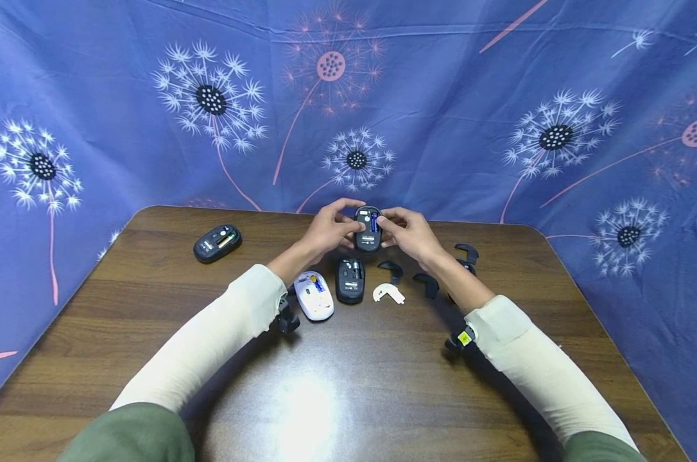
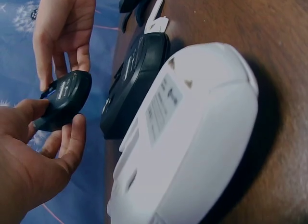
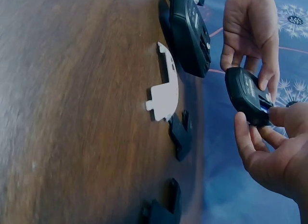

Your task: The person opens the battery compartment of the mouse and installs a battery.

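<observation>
Both hands hold a black computer mouse above the table's far side, its underside facing up and a blue battery in its uncovered compartment. My left hand grips the left side, thumb on the underside. On the other side, my right hand has its thumb at the battery and its fingers round the edge. In the right wrist view, the held mouse shows a bit of blue beside the right thumb. Below the hands lie another black mouse and a white mouse, both underside up with batteries in them.
A further black mouse lies at the table's left, with a battery in it. A white cover and several black covers, one near the right forearm, lie right of the mice. A blue patterned cloth hangs behind the wooden table.
</observation>
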